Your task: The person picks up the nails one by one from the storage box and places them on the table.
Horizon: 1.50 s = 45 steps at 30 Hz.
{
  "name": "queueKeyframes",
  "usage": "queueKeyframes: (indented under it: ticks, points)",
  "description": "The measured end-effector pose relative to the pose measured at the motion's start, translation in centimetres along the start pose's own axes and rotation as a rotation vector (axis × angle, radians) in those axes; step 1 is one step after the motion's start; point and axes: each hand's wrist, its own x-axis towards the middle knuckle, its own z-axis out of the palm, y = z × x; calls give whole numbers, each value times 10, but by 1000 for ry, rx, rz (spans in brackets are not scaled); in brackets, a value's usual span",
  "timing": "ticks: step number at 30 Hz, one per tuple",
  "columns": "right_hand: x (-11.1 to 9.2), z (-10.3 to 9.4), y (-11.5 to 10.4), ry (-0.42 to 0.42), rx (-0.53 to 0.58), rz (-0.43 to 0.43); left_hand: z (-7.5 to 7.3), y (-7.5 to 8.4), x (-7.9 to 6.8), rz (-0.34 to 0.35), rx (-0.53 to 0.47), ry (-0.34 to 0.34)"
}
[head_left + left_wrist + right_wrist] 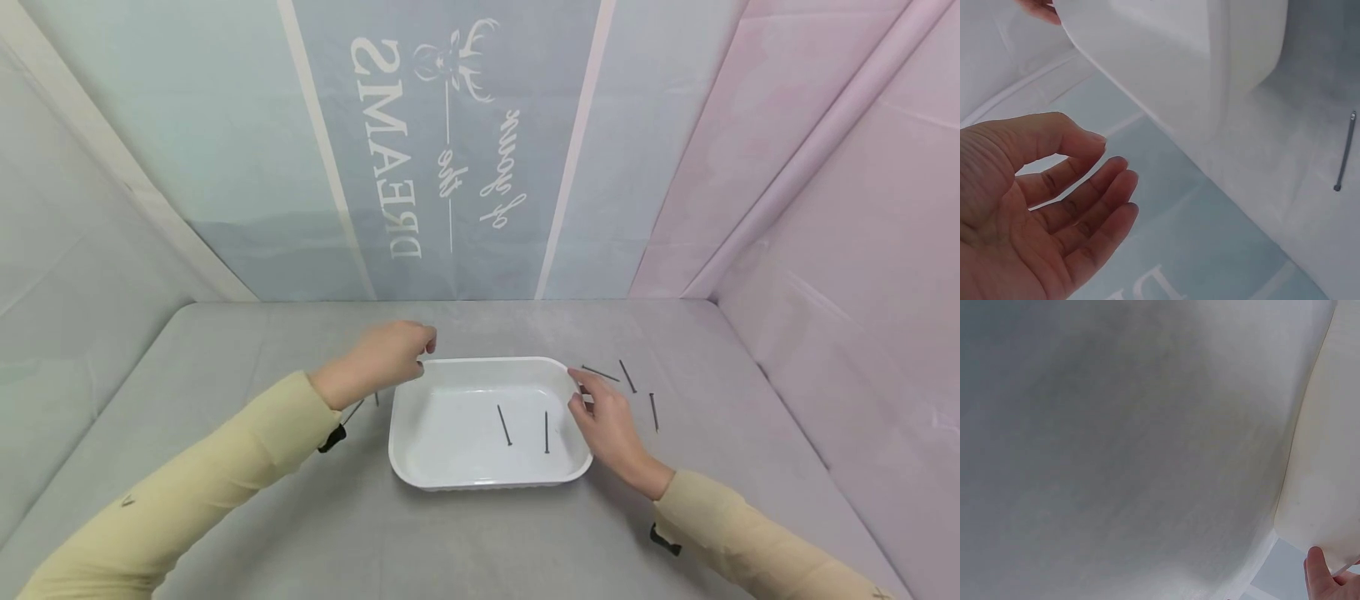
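Note:
A white rectangular dish (487, 482) with rounded corners stands in the middle of the table, and two dark nails (504, 425) lie on its floor. My left hand (382, 357) hovers by its far left corner. In the left wrist view that hand (1054, 200) has its fingers loosely bent, with nothing between thumb and fingertips. On the opposite side, my right hand (615, 429) pinches the dish's rim near the far right corner. The right wrist view shows its thumb (1316, 565) against the outer wall (1322, 462) of the dish.
Several more nails (654, 412) lie on the grey table right of the dish. Left of it, partly hidden by the left arm, lie others, one nail (1345, 151) showing fully in the left wrist view. Behind the table hangs a printed cloth (450, 275); pale cloth walls flank both sides.

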Motion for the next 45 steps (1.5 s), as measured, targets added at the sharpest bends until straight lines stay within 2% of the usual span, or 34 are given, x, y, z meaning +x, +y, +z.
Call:
queueKeyframes:
  ticks: [10,21,29,37,45]
  points:
    - [2,-1,0,-3,-4,-14,-3,17,5,80,48,45]
    - [3,-3,0,-4,-8,-11,-4,31,12,141,70,57]
    - [3,-3,0,-9,-14,-11,-3,38,19,190,73,40]
    - [3,-4,1,0,-14,-21,0,43,23,256,81,60]
    - [3,-5,0,-6,-15,-18,3,53,28,278,97,37]
